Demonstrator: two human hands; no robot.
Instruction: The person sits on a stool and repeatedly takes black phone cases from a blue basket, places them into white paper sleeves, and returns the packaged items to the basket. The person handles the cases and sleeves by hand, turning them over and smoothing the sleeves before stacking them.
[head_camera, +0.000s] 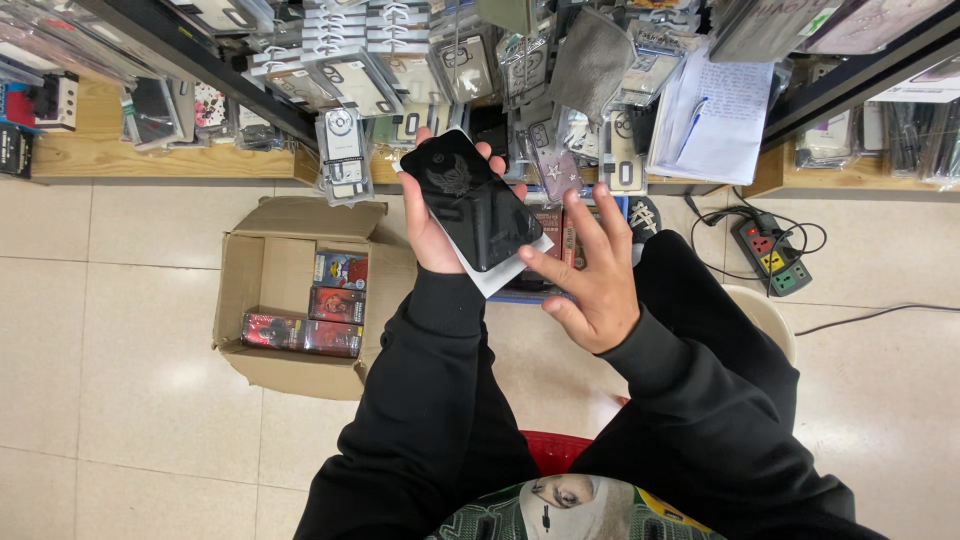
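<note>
Above the tiled floor (130, 300), mid-frame: 1 black phone case (470, 198) w/ white card behind, cupped in left hand (432, 225), fingers wrapped on its edges; long axis diagonal, top end upper-left. Right hand (590, 275) open, fingers spread, thumb tip touching case's lower-right corner. 1 cardboard box (265, 275) at left w/ approx 4 packs, 1 power strip (770, 255) at right.

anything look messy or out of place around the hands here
Somewhat. The packaged phone cases spill off the wooden shelf in an uneven, overlapping heap. The cardboard box sits askew on the tiled floor, flaps splayed. The black phone case in the left hand looks intact; the right hand touches its corner.
</note>
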